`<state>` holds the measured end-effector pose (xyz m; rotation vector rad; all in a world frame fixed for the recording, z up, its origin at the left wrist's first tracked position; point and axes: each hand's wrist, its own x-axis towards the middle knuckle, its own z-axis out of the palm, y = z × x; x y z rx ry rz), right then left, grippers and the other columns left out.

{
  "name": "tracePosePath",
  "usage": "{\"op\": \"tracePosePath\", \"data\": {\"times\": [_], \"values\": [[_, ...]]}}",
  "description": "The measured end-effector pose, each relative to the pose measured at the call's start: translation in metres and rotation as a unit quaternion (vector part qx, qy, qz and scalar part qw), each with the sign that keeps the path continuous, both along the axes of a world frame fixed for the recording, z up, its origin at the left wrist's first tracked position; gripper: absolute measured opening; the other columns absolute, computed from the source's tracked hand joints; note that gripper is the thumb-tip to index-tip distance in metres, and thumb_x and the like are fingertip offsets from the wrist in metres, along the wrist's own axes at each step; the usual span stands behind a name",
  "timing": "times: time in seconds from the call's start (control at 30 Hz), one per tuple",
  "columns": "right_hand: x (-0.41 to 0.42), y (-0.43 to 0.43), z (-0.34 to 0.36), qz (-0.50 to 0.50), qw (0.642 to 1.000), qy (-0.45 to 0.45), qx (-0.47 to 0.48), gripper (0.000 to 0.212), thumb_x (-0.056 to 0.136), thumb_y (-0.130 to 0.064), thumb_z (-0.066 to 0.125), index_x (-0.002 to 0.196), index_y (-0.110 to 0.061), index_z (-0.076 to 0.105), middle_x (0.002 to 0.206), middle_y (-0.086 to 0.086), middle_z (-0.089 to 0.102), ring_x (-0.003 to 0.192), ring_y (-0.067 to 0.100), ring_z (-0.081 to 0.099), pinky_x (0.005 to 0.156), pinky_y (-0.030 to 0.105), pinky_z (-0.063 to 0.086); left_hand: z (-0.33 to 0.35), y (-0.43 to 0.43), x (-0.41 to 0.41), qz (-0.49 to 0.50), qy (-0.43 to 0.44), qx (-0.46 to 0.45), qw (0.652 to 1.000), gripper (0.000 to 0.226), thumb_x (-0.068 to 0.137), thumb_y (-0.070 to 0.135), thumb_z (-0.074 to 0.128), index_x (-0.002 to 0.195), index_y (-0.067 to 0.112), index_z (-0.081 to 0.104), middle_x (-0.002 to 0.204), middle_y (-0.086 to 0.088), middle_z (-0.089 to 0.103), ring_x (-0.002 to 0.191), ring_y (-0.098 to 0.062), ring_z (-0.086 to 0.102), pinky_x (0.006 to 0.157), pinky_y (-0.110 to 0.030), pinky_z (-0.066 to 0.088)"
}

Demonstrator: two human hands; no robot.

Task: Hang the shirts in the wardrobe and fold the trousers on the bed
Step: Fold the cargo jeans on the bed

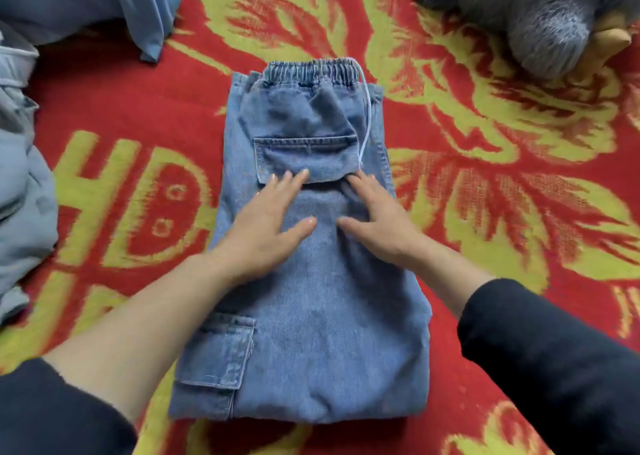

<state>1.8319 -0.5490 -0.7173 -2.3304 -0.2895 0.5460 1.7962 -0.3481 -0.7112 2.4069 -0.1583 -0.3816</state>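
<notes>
The left hand (268,217) and right hand (375,217) lie flat, fingers spread and straight, pressing on the folded light-blue denim trousers (311,316), gripping nothing. The trousers lie on the bed's red blanket with yellow floral pattern (485,163), elastic waistband away from the person. Pale blue garments (27,191) lie at left, a grey plush toy (540,14) far right.
</notes>
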Motion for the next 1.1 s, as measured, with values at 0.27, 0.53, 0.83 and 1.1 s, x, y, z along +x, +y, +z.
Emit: {"op": "tracePosePath", "data": {"times": [0.27,0.53,0.83,1.1], "values": [[-0.124,-0.034,0.009,0.126,0.979,-0.062,-0.147,0.077,0.083,-0.065,0.037,0.151,-0.033,0.020,0.159,-0.007,0.008,0.148,0.014,0.000,0.121,0.035,0.004,0.009,0.005,-0.112,-0.138,-0.074,0.183,0.971,0.062,0.091,0.050,0.029,0.147,0.023,0.032,0.156,-0.009,0.022,0.145,-0.026,0.016,0.116,-0.038,0.011],[-0.238,-0.042,0.005,0.196,0.946,-0.135,-0.220,0.090,0.076,-0.060,0.055,0.150,-0.015,0.030,0.159,0.006,0.022,0.147,0.025,0.019,0.112,0.045,0.022,0.004,0.029,-0.216,-0.178,-0.093,0.264,0.943,0.079,0.075,0.045,0.052,0.148,0.024,0.030,0.154,-0.018,0.024,0.142,-0.046,0.013,0.116,-0.049,0.009],[-0.209,-0.032,-0.007,0.176,0.944,-0.156,-0.232,0.069,0.079,-0.039,0.048,0.140,-0.007,0.045,0.143,0.011,0.049,0.132,0.027,0.047,0.110,0.040,0.026,0.006,0.022,-0.181,-0.180,-0.114,0.356,0.910,0.072,0.072,0.003,0.039,0.144,0.013,0.038,0.148,-0.025,0.034,0.132,-0.055,0.030,0.102,-0.057,0.036],[-0.173,-0.030,0.055,0.114,0.985,0.038,-0.124,0.022,0.097,-0.027,0.051,0.112,-0.015,0.062,0.102,0.005,0.067,0.099,0.024,0.059,0.087,0.034,0.043,0.072,0.014,-0.140,-0.201,0.063,0.308,0.928,0.077,0.080,0.012,0.051,0.149,0.027,0.021,0.155,-0.002,0.026,0.137,-0.029,0.034,0.104,-0.036,0.037]]}}
